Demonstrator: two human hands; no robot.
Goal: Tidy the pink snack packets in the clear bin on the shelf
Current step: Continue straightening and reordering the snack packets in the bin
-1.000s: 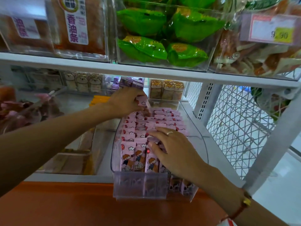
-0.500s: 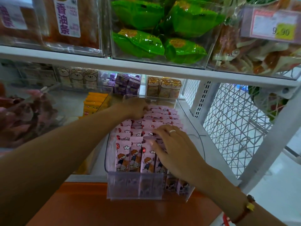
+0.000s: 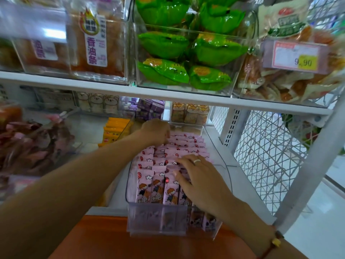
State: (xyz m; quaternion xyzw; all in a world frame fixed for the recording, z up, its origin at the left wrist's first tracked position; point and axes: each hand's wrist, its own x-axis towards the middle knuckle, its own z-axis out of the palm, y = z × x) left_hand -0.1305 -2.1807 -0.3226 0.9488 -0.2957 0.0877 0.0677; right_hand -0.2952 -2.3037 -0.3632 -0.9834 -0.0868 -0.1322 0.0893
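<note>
left hand [image 3: 155,130]: curled, fingertips on rear pink packets [image 3: 186,142] | right hand [image 3: 200,179]: flat, fingers spread

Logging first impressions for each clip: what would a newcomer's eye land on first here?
Two bare arms reach into the clear bin on the lower shelf, packed with rows of pink snack packets. The right hand lies spread on the near rows, while the left hand works at the far end. Above, bright green packets fill another clear bin beside a price tag showing 9.90.
</note>
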